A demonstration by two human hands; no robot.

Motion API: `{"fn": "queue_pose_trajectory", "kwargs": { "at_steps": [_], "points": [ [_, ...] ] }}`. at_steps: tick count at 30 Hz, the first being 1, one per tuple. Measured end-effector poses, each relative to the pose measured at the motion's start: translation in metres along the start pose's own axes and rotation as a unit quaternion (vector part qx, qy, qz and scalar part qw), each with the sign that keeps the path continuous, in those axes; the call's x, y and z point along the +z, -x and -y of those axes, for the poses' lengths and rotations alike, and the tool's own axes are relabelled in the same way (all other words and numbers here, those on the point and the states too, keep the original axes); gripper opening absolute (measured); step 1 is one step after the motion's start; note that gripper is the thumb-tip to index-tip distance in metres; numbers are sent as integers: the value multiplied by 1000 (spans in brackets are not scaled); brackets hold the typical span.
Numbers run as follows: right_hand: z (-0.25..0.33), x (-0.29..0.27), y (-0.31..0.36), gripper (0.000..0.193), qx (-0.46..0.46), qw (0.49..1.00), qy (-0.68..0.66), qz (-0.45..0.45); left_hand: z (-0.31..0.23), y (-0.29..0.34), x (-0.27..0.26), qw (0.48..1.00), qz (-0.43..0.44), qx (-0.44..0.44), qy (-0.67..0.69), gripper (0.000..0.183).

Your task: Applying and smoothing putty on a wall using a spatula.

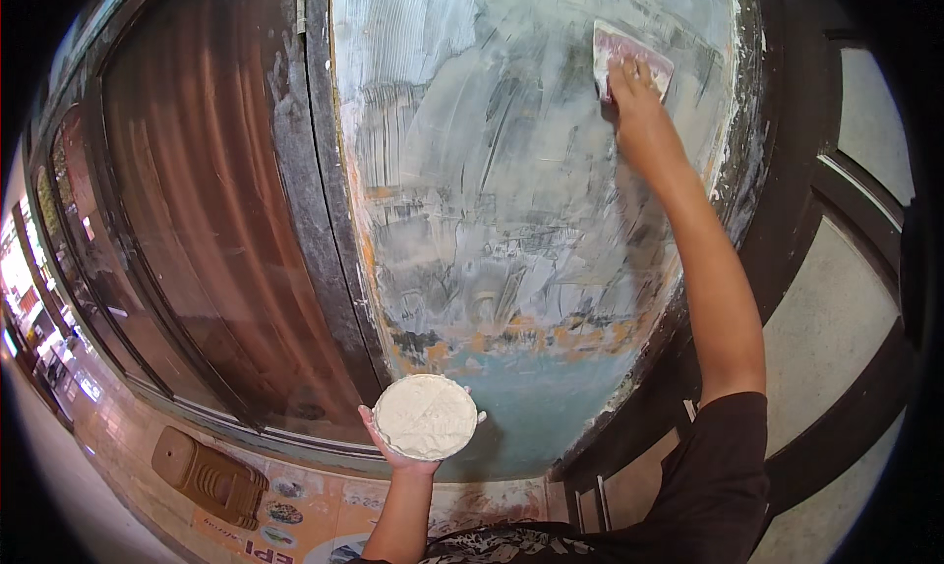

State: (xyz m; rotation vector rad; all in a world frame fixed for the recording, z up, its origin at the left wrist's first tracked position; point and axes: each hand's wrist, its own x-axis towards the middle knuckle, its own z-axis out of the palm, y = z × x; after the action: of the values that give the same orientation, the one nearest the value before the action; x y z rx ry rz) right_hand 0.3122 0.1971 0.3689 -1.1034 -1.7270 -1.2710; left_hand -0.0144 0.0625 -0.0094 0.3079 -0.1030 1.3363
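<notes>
My right hand [632,80] is raised to the upper right of the wall panel [511,171], its fingers closed on a flat pinkish spreader [618,45] smeared with white paste. The spreader lies against the wall surface. Low in front of me, my left hand [408,461] supports from below a round container of cream-white putty [425,416], its fingers around the rim. Grey and whitish streaks cover most of the panel. Toward the bottom the wall shows orange-brown patches and bare blue-green paint.
To the left stands a dark-framed glass door [211,210] with a brown curtain behind it. Dark wooden framing with pale panels [831,318] runs along the right. A brown plastic stool [208,475] and a printed orange banner [305,520] are on the floor at lower left.
</notes>
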Motion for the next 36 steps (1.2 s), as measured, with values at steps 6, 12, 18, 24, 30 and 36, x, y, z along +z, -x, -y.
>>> {"fn": "queue_pose_trajectory", "kwargs": {
  "at_steps": [6, 12, 18, 24, 30, 36],
  "points": [
    [104, 12, 120, 58, -29, 986, -58, 152, -9, 8, 1, 999, -32, 10, 14, 102],
    [92, -20, 92, 57, 31, 992, -111, 54, -13, 9, -2, 999, -31, 14, 12, 102],
    [-8, -28, -16, 55, 36, 998, -23, -39, -2, 10, 0, 1000, -28, 0, 5, 101],
    [68, 16, 80, 55, -11, 998, -24, 49, -8, 18, -1, 999, -30, 23, 20, 100],
    [136, 8, 179, 61, -74, 980, -63, 172, -12, 20, -4, 999, -19, 25, -12, 96],
    [58, -35, 44, 57, 29, 996, -78, -32, -10, 22, -3, 999, -16, 28, 12, 97]
  ]
}}
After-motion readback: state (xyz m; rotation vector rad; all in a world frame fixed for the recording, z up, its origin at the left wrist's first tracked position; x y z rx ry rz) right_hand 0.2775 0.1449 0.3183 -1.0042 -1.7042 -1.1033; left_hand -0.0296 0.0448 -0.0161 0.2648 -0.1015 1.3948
